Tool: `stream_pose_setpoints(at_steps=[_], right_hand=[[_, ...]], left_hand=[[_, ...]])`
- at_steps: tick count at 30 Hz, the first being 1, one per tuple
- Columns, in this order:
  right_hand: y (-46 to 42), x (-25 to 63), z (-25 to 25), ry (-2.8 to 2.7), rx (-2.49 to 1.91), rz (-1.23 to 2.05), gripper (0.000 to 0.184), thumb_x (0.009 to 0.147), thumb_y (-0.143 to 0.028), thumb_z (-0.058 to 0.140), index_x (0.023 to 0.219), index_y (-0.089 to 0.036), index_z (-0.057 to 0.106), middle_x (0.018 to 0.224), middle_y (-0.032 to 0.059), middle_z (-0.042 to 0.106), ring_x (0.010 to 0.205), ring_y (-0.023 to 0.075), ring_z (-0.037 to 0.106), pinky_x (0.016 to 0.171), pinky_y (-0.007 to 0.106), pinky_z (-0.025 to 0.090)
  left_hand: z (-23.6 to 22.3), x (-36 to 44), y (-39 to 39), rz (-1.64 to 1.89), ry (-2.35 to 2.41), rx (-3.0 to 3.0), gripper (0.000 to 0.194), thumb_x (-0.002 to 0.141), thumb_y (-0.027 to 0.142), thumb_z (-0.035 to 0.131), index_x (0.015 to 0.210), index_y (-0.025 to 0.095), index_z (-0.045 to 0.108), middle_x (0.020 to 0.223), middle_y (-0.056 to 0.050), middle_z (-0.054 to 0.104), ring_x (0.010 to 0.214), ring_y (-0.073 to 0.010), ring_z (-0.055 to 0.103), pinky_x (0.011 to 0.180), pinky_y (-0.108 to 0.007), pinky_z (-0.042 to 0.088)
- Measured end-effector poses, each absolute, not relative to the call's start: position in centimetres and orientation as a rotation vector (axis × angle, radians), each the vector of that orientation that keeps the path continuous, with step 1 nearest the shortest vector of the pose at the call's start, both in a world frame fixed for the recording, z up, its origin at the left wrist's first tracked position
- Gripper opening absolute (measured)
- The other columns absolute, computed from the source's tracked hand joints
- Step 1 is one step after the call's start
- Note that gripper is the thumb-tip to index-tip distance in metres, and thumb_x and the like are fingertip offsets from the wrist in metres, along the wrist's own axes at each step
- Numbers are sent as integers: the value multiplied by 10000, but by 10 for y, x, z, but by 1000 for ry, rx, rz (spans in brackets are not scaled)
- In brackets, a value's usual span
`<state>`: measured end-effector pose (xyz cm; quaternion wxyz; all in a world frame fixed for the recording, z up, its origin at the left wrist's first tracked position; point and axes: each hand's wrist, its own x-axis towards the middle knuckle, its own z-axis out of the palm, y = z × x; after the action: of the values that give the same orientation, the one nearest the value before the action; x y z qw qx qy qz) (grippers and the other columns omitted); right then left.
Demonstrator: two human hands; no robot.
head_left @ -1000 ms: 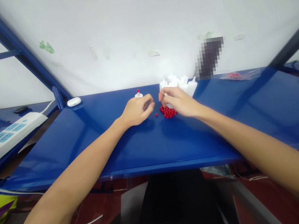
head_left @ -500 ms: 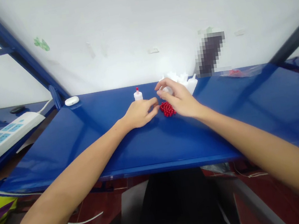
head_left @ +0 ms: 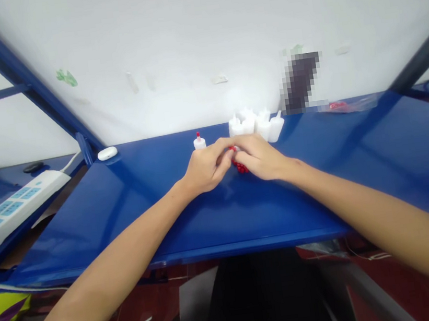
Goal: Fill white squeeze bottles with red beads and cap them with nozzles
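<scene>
A small pile of red beads (head_left: pixel 240 167) lies on the blue shelf (head_left: pixel 158 210), partly covered by my hands. My left hand (head_left: pixel 205 170) and my right hand (head_left: pixel 262 157) meet fingertip to fingertip just above the pile, both with fingers pinched closed. What sits between the fingertips is hidden. A small white bottle with a red cap (head_left: pixel 199 141) stands upright just behind my left hand. A cluster of white uncapped bottles (head_left: pixel 256 123) stands behind my right hand, against the wall.
A white earbud case (head_left: pixel 107 153) lies at the shelf's back left. A white power strip (head_left: pixel 10 200) rests on the lower surface to the left. A clear bag with red beads (head_left: pixel 344 106) lies at the back right. Blue frame bars cross both upper corners.
My right hand came back from the white bottles and down over the bead pile. My left hand slid right to meet it. The loose bead left of the pile is out of sight.
</scene>
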<state>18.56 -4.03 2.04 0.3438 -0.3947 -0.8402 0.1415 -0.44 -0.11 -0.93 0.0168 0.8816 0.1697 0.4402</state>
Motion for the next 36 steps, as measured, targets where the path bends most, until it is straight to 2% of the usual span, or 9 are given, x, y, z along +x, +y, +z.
stream_pose_setpoints(at_steps=[7,15,20,24,30,36], right_hand=[[-42,188,20,-2233,-1065,339,222,884,-298,450,844,-167,626,810,65,670,738,212,575,716,342,409],[-41,191,18,-2241,-1050,321,480,1028,-493,339,946,-176,690,855,63,711,767,210,606,706,322,382],[-40,190,16,-2206,-1079,304,539,1045,-521,304,858,-176,673,748,44,654,677,182,546,647,314,331],[-40,191,15,-2209,-1063,316,550,1053,-522,307,814,-183,667,705,25,624,608,157,479,616,310,292],[-41,189,16,-2217,-1114,321,520,1039,-536,347,812,-189,660,713,33,636,656,177,519,636,310,303],[-43,189,20,-2270,-1163,330,329,940,-371,457,712,-183,602,689,35,640,630,168,524,637,313,311]], left_hand=[[-4,-6,0,1335,466,2860,281,1042,241,401,1194,182,631,890,-33,734,706,-114,646,674,-232,472],[-3,-7,0,1386,512,2909,294,1057,267,372,1152,188,639,843,-24,735,683,-106,656,645,-221,465],[-8,-6,3,1393,587,2871,262,1067,281,383,1123,196,625,849,-15,733,668,-95,648,612,-219,432],[-8,-5,3,1353,538,2914,252,1063,265,373,1101,186,609,834,-18,727,647,-101,636,589,-224,419],[-5,-5,2,1332,553,2999,205,1025,234,388,1026,179,585,730,-3,686,577,-110,602,544,-246,377],[-4,-4,2,1348,379,3138,129,944,188,430,937,185,558,700,8,676,561,-116,601,527,-256,358]])
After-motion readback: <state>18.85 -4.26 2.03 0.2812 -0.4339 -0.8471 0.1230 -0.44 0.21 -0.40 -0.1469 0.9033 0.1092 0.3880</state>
